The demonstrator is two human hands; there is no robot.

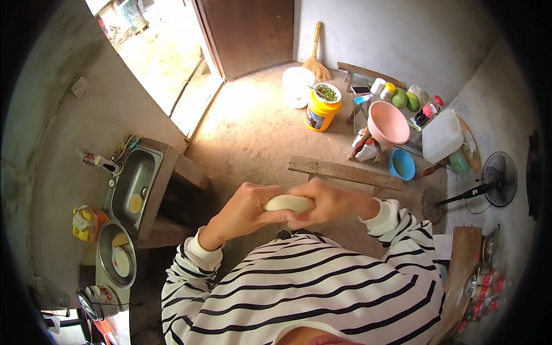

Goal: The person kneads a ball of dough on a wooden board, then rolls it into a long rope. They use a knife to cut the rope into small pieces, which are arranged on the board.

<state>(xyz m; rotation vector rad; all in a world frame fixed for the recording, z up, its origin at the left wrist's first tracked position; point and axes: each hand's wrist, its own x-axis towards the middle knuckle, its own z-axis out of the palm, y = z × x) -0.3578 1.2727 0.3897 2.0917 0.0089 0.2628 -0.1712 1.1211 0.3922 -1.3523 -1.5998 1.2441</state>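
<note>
A pale, smooth, rounded object (288, 203), perhaps dough or a peeled vegetable, is held in front of my chest between both hands. My left hand (254, 208) wraps its left end, thumb below and fingers above. Around the right end is my right hand (321, 202), slightly blurred, its fingers curled over the object. The two hands nearly touch at the middle. Both ends of the object are hidden by the hands, and its exact kind cannot be told.
A wooden bench (345, 172) stands just beyond my hands. Farther right are a pink basin (389, 123), a blue basin (402, 164) and a fan (499, 179). A yellow bucket (322, 113) stands ahead. At left are a steel sink (133, 185) and a metal basin (103, 254).
</note>
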